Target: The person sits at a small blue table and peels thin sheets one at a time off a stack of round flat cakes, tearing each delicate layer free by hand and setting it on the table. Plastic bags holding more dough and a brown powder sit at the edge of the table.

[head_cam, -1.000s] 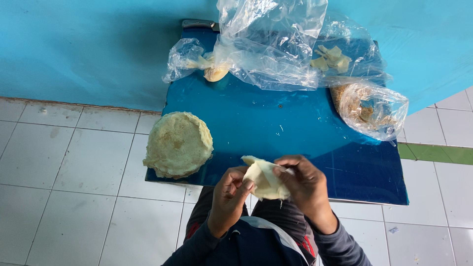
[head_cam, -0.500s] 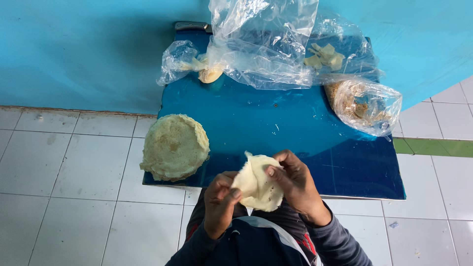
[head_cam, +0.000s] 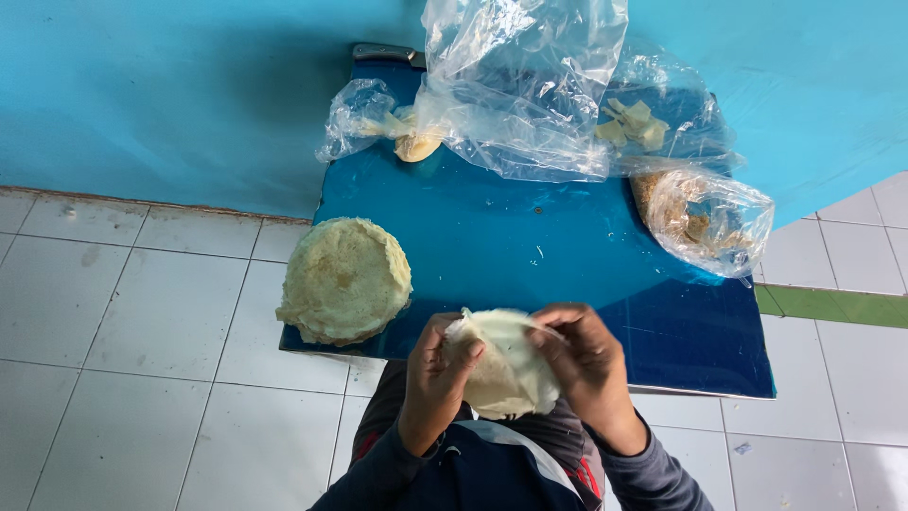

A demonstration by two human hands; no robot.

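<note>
Low in the frame, just above the person's dark sleeves, the left hand (head_cam: pixel 437 374) and right hand (head_cam: pixel 588 364) both pinch one pale, thin dough sheet (head_cam: pixel 506 364), fingers closed on its edges, apparently folding it. Beyond, at left centre, a stack of round flat sheets (head_cam: pixel 344 280) rests on the blue board (head_cam: pixel 530 255). Along the top edge lie clear plastic bags (head_cam: pixel 520 85), one at right holding brownish filling (head_cam: pixel 705 220).
</note>
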